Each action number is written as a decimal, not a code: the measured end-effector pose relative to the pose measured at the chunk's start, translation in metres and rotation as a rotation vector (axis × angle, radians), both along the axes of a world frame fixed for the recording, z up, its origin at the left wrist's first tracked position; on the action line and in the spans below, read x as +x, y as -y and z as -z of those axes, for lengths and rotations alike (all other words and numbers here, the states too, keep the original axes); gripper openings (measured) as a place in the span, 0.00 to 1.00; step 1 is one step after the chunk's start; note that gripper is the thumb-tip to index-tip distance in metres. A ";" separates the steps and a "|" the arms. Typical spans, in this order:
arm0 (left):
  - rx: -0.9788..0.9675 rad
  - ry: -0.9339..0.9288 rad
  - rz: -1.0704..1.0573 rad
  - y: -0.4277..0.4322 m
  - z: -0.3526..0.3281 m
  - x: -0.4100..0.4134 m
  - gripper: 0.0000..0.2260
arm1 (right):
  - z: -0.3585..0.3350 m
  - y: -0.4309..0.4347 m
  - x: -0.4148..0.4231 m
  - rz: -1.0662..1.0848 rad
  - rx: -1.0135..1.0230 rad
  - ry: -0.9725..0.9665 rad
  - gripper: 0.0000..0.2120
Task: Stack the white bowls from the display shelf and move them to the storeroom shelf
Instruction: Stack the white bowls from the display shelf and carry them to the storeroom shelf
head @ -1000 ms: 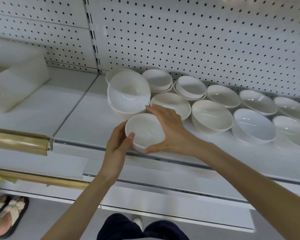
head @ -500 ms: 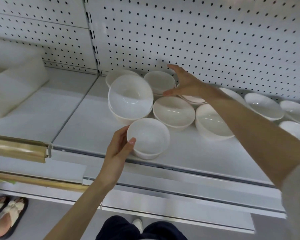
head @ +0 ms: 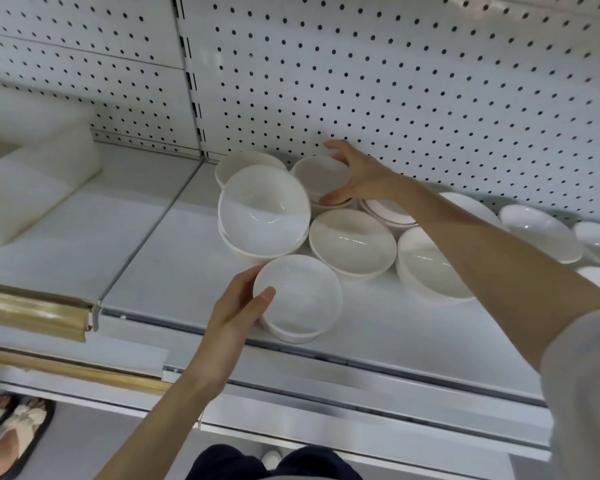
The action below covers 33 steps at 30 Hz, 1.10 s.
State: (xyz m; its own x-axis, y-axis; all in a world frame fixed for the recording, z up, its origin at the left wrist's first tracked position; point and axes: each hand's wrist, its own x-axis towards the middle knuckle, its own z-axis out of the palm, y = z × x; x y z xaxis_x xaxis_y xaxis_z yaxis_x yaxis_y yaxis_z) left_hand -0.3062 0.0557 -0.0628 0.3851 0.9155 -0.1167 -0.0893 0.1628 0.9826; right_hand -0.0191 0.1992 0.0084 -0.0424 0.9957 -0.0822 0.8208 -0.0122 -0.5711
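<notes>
The stacking step is under way at the display shelf (head: 174, 271), with nothing yet carried off to the storeroom. The left hand (head: 234, 306) holds the front bowl (head: 302, 292) at the shelf's front edge, thumb hooked over the rim at the bowl's 9 o'clock and the rest of the hand wrapped round its outer wall. At about 12 o'clock from that bowl, hard against the pegboard (head: 395, 81), the right hand (head: 361, 174) spans the back bowl (head: 321, 173), its fingers (head: 336, 146) curled over the far rim and the thumb on the near rim, so the bowl is gripped across its width. This back bowl sits nested on top of another. A large stack (head: 264, 213) of wider bowls stands at 11 o'clock from the front bowl, just beside both small ones, and loose bowls (head: 352, 240) run off toward 3 o'clock. The next move likely calls for lifting the back bowl straight up, clear of the one beneath and of the large stack's rim, then bringing it toward 6 o'clock and seating it level inside the front bowl while the left hand steadies that one.
</notes>
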 end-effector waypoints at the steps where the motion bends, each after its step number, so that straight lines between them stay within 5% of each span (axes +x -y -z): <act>1: 0.002 -0.006 0.001 0.000 0.000 0.000 0.28 | 0.001 0.000 -0.001 0.010 0.012 -0.019 0.50; 20: 0.002 -0.029 -0.102 0.007 -0.011 0.009 0.21 | -0.076 0.117 -0.019 0.022 0.245 -0.356 0.45; 29: 0.052 0.067 -0.101 0.008 -0.012 0.004 0.32 | -0.041 0.172 -0.075 -0.059 0.192 -0.460 0.46; 33: 0.060 0.077 -0.100 0.010 -0.015 0.004 0.27 | -0.026 0.176 -0.086 -0.036 0.189 -0.440 0.45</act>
State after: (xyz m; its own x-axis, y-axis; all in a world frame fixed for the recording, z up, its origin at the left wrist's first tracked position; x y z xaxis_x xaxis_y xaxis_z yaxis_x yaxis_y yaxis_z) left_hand -0.3025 0.0456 -0.0480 0.2976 0.9541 -0.0344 -0.1775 0.0907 0.9799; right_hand -0.1051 0.0230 0.0343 -0.0673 0.9887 0.1341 0.4984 0.1498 -0.8539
